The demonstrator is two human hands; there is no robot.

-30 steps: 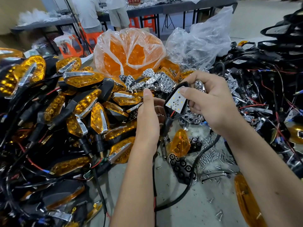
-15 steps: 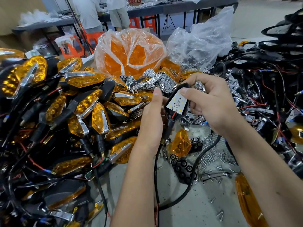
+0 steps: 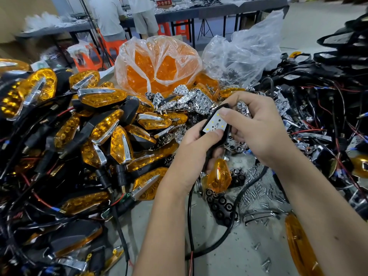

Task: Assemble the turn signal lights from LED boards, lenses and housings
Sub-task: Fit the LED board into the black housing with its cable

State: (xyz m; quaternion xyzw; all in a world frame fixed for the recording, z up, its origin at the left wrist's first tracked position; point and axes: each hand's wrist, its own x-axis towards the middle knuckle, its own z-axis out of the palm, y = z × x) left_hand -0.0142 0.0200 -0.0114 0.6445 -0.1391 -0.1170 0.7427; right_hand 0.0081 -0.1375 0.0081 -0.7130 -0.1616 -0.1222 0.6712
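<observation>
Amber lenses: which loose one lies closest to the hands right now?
The single amber lens lying on the table just below the left hand, beside the screws. The other loose lenses sit farther back in the plastic bag.

At about twelve o'clock, on the far surface (image 3: 209,11) behind the bags, stands a small red sign (image 3: 163,2) with pale Chinese characters, too blurred to read with certainty; no other writing is legible anywhere.
</observation>
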